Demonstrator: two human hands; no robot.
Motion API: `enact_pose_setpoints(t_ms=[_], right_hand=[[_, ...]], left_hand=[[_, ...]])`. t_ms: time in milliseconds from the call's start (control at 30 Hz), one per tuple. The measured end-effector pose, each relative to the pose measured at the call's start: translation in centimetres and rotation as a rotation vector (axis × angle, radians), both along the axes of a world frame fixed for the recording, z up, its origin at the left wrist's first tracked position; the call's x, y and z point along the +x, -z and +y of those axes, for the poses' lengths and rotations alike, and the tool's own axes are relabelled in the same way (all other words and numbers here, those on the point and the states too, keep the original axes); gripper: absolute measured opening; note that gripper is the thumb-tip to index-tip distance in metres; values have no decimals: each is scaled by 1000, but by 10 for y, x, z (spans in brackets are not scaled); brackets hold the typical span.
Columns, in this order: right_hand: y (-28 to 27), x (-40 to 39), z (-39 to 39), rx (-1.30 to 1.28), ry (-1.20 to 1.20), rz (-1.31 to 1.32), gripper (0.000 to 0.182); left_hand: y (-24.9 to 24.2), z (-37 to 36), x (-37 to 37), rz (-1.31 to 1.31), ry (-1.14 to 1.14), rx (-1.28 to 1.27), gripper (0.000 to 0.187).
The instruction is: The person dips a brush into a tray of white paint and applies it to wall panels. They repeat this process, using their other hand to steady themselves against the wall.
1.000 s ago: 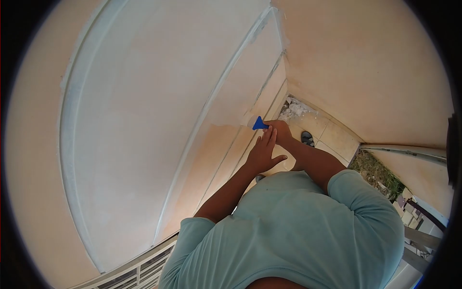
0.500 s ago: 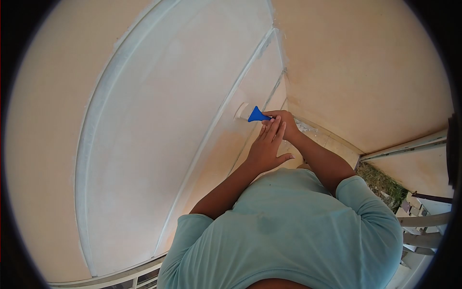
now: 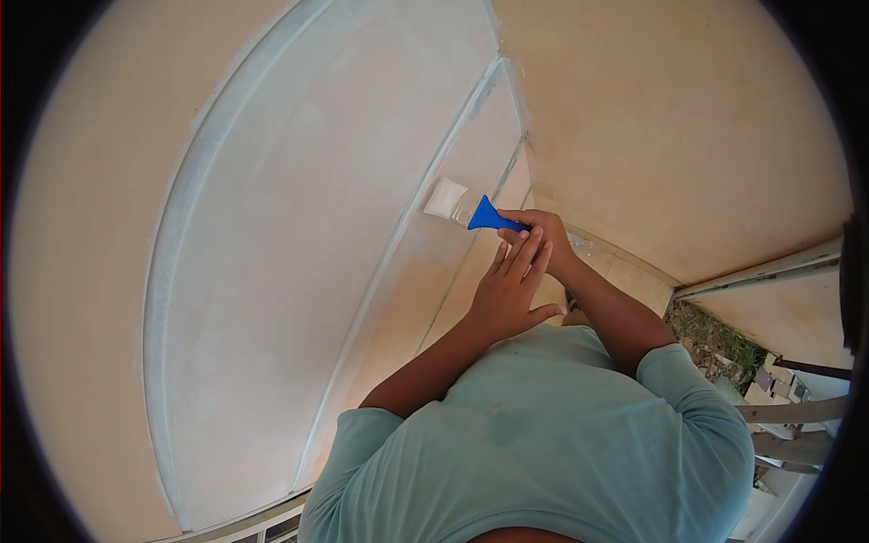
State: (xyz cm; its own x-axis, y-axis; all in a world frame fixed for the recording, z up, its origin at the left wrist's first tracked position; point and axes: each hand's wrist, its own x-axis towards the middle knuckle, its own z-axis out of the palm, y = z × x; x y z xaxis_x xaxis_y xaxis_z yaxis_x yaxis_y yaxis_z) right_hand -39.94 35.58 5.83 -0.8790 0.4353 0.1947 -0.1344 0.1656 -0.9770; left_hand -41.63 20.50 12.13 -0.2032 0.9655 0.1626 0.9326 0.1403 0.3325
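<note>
A paintbrush (image 3: 486,216) with a blue handle and a wide white head points toward the white-coated panel (image 3: 299,235). The handle sits in my right hand (image 3: 549,238), fingers closed around it. Its white head stands out against the panel's surface, near a raised vertical strip. Just below, my left hand (image 3: 509,297) is open, fingers stretched out and thumb apart. Its fingertips overlap the handle's end and the fingers of my right hand.
A tan wall (image 3: 670,118) meets the panel at a corner on the right. Pale grooves and strips divide the panel, and its lower part shows bare tan patches (image 3: 412,281). Grass and rubble (image 3: 720,348) lie at the lower right, beside curved bars (image 3: 797,414).
The brush has turned so its white head now shows fully, off to the left of the handle. Both hands have shifted slightly right and down in view.
</note>
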Motion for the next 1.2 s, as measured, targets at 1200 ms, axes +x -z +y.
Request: enact_pose_setpoints(t_ms=[1200], right_hand=[[124,-29,25,148,-203,-181,29]], left_hand=[[109,25,-11,-244,-306,-217,102]])
